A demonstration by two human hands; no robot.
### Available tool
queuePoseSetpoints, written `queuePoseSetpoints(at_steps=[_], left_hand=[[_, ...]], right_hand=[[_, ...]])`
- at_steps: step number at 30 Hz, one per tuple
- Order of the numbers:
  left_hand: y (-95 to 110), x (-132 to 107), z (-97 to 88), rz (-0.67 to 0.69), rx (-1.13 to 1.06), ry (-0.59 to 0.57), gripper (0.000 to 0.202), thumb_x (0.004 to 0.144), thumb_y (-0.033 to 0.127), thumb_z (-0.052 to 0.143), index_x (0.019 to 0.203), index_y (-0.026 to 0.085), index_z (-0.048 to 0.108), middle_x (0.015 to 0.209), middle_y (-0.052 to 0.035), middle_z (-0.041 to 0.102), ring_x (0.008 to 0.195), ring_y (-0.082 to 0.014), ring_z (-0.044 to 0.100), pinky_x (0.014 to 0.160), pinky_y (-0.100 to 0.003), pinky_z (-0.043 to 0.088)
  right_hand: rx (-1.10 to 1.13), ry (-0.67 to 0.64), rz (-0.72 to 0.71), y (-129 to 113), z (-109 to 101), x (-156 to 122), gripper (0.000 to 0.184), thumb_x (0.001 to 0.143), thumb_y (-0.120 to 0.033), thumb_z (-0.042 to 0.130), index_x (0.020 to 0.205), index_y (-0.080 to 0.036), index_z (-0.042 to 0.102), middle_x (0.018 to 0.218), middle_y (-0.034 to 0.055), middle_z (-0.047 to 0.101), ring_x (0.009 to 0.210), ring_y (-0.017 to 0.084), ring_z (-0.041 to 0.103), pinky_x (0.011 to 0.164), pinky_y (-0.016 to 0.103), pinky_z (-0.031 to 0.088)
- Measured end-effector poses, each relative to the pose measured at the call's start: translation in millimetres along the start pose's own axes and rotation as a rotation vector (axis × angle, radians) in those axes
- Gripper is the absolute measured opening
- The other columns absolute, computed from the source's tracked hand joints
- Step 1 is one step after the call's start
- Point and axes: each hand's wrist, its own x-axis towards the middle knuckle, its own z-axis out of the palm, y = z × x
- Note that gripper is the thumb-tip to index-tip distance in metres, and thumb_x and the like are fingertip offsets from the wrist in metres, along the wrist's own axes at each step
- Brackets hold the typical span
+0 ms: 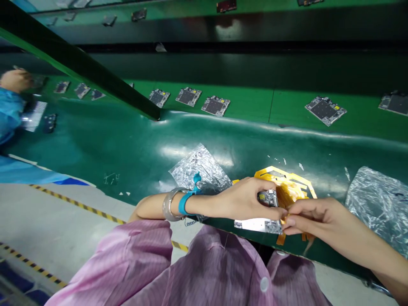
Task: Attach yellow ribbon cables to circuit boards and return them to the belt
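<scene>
My left hand [247, 199] is closed round a small circuit board [267, 198], holding it over the near edge of the green mat [127, 148]. My right hand [310, 214] pinches a strip of yellow tape [288, 191] against that board; its fingertips meet the left hand's. A white part of the board [256, 224] shows under both hands. The left wrist wears a blue strap [186, 199] and a clear bangle [168, 204].
A crinkled silver bag [199, 170] lies just behind my left wrist, another [379, 204] at the right. Several circuit boards [215, 105] lie on the green belt beyond. A co-worker's blue sleeve [9, 114] is at far left. A dark green beam [79, 63] slants across.
</scene>
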Motion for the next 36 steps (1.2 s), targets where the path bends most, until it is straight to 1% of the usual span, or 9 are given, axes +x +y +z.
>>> queuePoseSetpoints(at_steps=[4,7,12,15,18,22,26,31,36], left_hand=[[-5,3,-3.7,0.025,-0.026,0.011,0.034,0.089,0.048,0.066,0.080,0.017,0.058,0.072,0.0049,0.046,0.064,-0.0094,0.037,0.055,-0.024,0.029],[-10,4,-6.5,0.002,0.051,0.042,0.035,0.095,0.052,0.058,0.088,0.017,0.060,0.075,0.0034,0.052,0.065,-0.0103,0.043,0.058,-0.025,0.034],[-18,10,-28.8,0.043,0.077,0.200,0.035,0.098,0.050,0.053,0.115,0.019,0.054,0.102,-0.0064,0.068,0.087,-0.0168,0.062,0.073,-0.029,0.050],[-24,16,-66.4,0.157,0.177,0.514,0.033,0.099,0.043,0.055,0.121,0.018,0.051,0.127,-0.0142,0.063,0.116,-0.0222,0.062,0.091,-0.034,0.052],[-36,23,-119.1,0.149,0.485,0.708,0.024,0.101,0.037,0.049,0.117,0.019,0.054,0.126,-0.0125,0.064,0.116,-0.0226,0.063,0.095,-0.035,0.053],[-58,33,-191.8,0.046,0.773,0.775,0.031,0.096,0.024,0.056,0.126,0.016,0.055,0.143,-0.0166,0.055,0.138,-0.0282,0.047,0.116,-0.044,0.037],[-69,36,-248.9,-0.111,0.859,0.728,0.066,0.087,0.007,0.053,0.150,0.016,0.037,0.165,-0.0180,0.028,0.156,-0.0362,0.013,0.120,-0.060,0.021],[-62,44,-292.5,-0.231,0.902,0.530,0.087,0.075,0.013,0.071,0.153,0.025,0.035,0.153,-0.0118,0.048,0.146,-0.0388,0.033,0.115,-0.056,0.030],[-46,52,-292.8,-0.225,1.083,0.638,0.050,0.061,0.021,0.089,0.105,0.013,0.065,0.124,-0.0183,0.060,0.128,-0.0421,0.042,0.105,-0.053,0.037]], right_hand=[[0.101,0.093,-0.029,-1,-2,4,0.048,0.090,-0.068,0.060,0.093,-0.023,0.079,0.087,0.0071,0.077,0.080,0.024,0.076,0.080,0.036,0.062],[0.050,0.052,-0.101,-3,2,15,0.037,0.086,-0.056,0.072,0.106,-0.026,0.077,0.097,0.0058,0.077,0.092,0.025,0.075,0.087,0.037,0.061],[-0.036,0.091,-0.185,-22,-3,46,0.028,0.083,-0.049,0.076,0.089,-0.021,0.075,0.088,0.0052,0.077,0.084,0.023,0.075,0.080,0.035,0.062],[-0.060,0.221,-0.259,-53,-28,69,0.034,0.079,-0.049,0.079,0.092,-0.019,0.075,0.092,0.0084,0.078,0.085,0.025,0.077,0.083,0.037,0.062],[-0.089,0.466,-0.425,-90,-64,96,0.033,0.077,-0.047,0.079,0.096,-0.020,0.074,0.100,0.0108,0.079,0.091,0.030,0.077,0.088,0.044,0.062],[-0.196,0.802,-0.557,-110,-105,128,0.029,0.085,-0.044,0.071,0.108,-0.027,0.068,0.128,0.0120,0.069,0.126,0.035,0.062,0.107,0.050,0.050],[-0.387,1.028,-0.566,-77,-111,127,0.044,0.085,-0.039,0.068,0.124,-0.020,0.062,0.142,0.0201,0.057,0.136,0.040,0.050,0.114,0.058,0.037],[-0.628,0.797,-0.581,-18,-62,85,0.024,0.089,-0.039,0.063,0.109,-0.027,0.069,0.120,0.0079,0.071,0.115,0.031,0.064,0.103,0.049,0.048],[-0.904,0.418,-0.615,11,-10,68,0.015,0.101,-0.028,0.053,0.101,-0.024,0.068,0.103,0.0075,0.071,0.102,0.027,0.064,0.087,0.043,0.053]])
